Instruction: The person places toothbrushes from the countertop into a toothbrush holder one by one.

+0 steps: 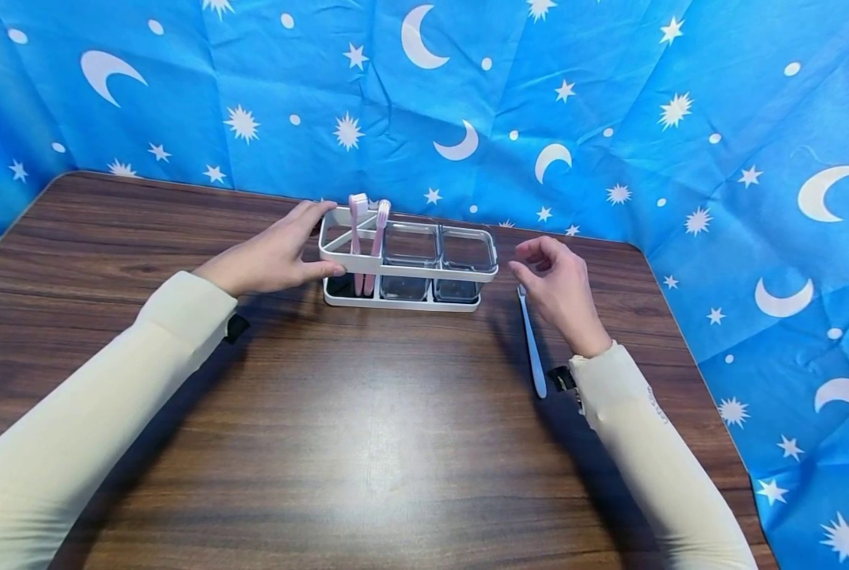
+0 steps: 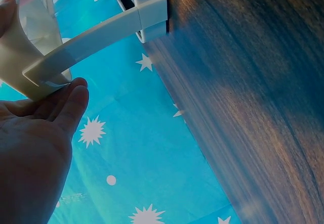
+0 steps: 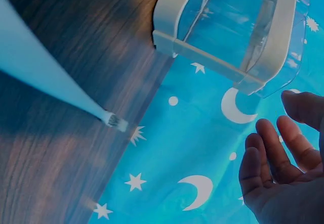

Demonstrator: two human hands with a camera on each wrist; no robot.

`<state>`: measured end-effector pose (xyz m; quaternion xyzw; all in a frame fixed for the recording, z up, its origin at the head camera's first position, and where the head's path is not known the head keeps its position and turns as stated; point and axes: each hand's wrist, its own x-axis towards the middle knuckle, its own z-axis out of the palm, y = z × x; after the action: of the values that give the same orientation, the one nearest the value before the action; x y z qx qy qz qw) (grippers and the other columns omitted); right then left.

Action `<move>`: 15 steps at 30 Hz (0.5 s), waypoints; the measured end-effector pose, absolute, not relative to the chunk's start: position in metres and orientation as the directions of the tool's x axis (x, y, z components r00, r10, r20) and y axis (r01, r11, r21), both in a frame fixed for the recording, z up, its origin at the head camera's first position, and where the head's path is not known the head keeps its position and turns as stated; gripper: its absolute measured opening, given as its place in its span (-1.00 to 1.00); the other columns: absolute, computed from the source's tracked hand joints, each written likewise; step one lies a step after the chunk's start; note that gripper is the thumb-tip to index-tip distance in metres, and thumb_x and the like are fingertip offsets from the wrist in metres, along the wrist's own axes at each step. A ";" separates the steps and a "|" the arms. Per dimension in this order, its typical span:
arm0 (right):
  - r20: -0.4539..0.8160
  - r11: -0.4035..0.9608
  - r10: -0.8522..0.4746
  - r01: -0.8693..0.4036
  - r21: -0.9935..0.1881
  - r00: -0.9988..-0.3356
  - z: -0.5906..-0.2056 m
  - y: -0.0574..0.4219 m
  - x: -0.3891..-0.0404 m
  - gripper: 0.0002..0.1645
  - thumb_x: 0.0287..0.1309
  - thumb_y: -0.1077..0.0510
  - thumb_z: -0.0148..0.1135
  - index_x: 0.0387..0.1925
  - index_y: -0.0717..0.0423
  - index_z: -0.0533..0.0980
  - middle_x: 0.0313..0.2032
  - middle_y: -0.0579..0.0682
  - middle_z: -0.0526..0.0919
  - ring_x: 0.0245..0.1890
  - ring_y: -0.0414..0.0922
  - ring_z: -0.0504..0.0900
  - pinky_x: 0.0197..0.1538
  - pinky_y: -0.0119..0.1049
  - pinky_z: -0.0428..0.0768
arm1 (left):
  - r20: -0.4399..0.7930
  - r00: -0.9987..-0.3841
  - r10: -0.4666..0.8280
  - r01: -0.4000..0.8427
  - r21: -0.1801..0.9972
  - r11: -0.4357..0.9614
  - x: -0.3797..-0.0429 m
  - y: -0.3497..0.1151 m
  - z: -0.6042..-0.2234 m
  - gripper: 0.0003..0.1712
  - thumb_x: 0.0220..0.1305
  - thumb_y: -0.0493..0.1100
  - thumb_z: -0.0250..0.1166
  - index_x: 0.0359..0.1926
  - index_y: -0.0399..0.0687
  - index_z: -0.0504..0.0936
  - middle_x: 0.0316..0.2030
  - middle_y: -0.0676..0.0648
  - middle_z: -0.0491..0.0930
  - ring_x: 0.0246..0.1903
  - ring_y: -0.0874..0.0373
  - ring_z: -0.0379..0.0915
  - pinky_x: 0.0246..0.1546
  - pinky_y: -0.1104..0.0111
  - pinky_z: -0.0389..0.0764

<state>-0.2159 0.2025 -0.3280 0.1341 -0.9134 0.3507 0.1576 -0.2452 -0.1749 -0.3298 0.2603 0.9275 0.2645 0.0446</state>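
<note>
A white toothbrush holder [image 1: 424,271] with two tiers stands toward the back of the table. My left hand [image 1: 274,253] grips its left end, thumb on the front of the upper rim and fingers at the back. Two pink toothbrushes [image 1: 356,233] stand upright in its left part, heads up. Transparent square cups [image 1: 411,245] fill the middle and right parts. Beyond the holder's right end, my right hand [image 1: 559,285] hovers with loosely bent fingers and nothing in them. Below that hand a blue toothbrush [image 1: 533,348] lies on the table, bristle end pointing away from me.
The brown wood-grain table [image 1: 367,443] stretches out in front of me. Behind it and along its right side hangs a blue cloth [image 1: 609,95] with white moons and stars. Dark bands show at both wrists.
</note>
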 end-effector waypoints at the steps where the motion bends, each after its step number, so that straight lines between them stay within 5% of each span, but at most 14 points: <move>1: 0.372 0.720 -0.135 -0.349 -0.600 -0.918 -0.329 0.203 -0.216 -0.69 -0.03 0.00 0.20 -0.22 0.03 0.48 -0.28 -0.10 0.49 -0.32 -0.19 0.43 -0.21 -0.27 0.46 | 0.055 -0.861 0.506 0.459 0.514 0.724 -0.245 -0.175 -0.330 0.08 -0.08 0.33 0.12 0.31 -0.05 -0.19 0.21 -0.19 -0.05 0.17 -0.09 -0.06 0.05 -0.01 0.08; 15: 0.239 0.797 -0.114 -0.232 -0.557 -0.964 -0.340 0.216 -0.214 -0.77 -0.01 0.10 0.20 -0.25 0.03 0.47 -0.33 -0.09 0.49 -0.36 -0.18 0.43 -0.27 -0.30 0.45 | 0.057 -0.861 0.505 0.459 0.513 0.726 -0.246 -0.175 -0.330 0.07 -0.07 0.31 0.13 0.31 0.01 -0.21 0.21 -0.17 -0.04 0.16 -0.08 -0.04 0.05 -0.01 0.09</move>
<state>-0.2144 0.2164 -0.3400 0.0918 -0.9430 0.3048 0.0968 -0.2460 -0.1750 -0.3300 0.2596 0.9279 0.2642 0.0434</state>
